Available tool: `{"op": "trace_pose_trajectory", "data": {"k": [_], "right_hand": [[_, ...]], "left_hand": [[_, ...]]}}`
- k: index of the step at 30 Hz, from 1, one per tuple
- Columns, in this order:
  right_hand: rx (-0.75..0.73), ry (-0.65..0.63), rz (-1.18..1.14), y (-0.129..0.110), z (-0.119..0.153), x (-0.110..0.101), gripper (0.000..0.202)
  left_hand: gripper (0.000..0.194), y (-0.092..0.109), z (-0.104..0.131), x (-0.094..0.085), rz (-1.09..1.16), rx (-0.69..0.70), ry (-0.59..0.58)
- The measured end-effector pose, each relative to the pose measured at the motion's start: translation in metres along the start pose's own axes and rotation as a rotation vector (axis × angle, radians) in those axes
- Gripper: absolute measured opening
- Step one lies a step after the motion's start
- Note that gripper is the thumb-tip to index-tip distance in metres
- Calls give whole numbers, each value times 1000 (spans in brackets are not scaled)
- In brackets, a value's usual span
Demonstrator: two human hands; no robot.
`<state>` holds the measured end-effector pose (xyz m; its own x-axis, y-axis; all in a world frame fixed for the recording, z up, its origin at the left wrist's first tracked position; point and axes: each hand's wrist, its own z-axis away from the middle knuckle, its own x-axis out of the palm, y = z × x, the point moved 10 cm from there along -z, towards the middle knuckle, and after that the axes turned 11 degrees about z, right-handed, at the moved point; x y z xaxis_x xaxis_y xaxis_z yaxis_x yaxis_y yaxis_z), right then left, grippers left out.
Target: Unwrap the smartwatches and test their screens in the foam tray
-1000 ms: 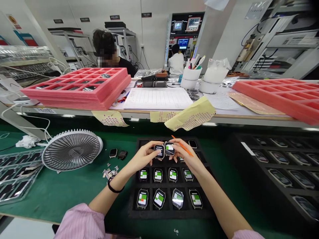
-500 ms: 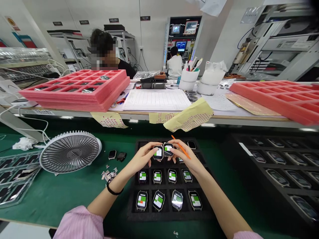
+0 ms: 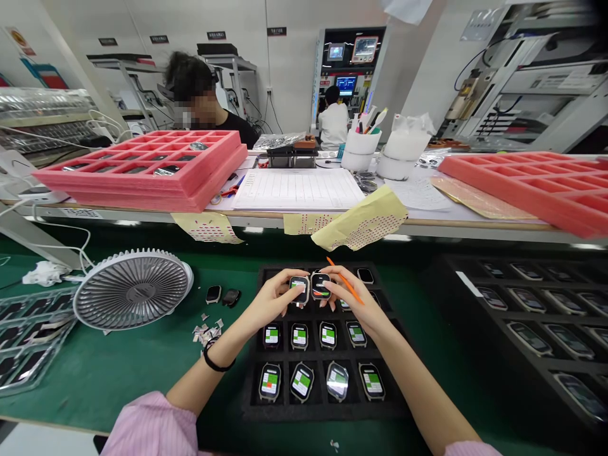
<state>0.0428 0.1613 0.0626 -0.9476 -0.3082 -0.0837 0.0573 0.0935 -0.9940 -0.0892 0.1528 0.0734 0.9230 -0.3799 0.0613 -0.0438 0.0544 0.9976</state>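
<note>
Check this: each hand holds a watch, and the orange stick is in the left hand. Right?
Not quite: the head view shows the orange stick in the right hand, not the left hand. Each does hold a watch.

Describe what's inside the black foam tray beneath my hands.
Rounded rectangular watches, screens partly green, fill the two nearest rows of the tray, four apiece. Farther back, your left hand and right hand hide what lies beneath.

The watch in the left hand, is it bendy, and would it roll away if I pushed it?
The watch in the left hand probably won't bend, because it looks rigid and boxy. Its flattish shape suggests it would slide rather than roll. It looks smooth and glossy in front, so it might feel slippery.
</note>
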Motion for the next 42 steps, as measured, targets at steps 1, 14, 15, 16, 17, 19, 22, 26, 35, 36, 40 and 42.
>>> {"op": "trace_pose_trajectory", "data": {"k": [1,14,15,16,17,19,22,26,35,36,40,42], "right_hand": [[1,3,4,0,0,0,27],[21,22,20,-6,3,0,27],[23,24,21,-6,3,-1,27],[23,27,22,-5,3,-1,28],[22,29,23,-5,3,-1,28],[15,38,18,-5,3,-2,28],[10,48,-17,-6,3,-4,25],[22,47,-65,-8,4,-4,24],[-6,34,-26,-9,4,-3,26],[-11,29,-16,-8,3,-3,26],[-25,4,9,-3,0,-1,30],[-36,-7,15,-1,-1,0,33]], "left_hand": [[45,0,0,1,9,0,-6],[46,0,2,2,-6,-19,-6],[46,0,2,2,-8,-21,-8],[45,-1,2,2,-9,-23,-7],[44,-1,2,1,-10,-26,-3],[44,-1,2,1,2,-28,-3],[49,1,4,6,34,-21,-63],[60,9,8,11,63,37,-134],[50,7,3,-1,25,90,-14],[51,6,2,-2,8,93,-5],[54,1,0,-1,-5,71,-4],[49,1,0,-1,7,77,-6]]}}
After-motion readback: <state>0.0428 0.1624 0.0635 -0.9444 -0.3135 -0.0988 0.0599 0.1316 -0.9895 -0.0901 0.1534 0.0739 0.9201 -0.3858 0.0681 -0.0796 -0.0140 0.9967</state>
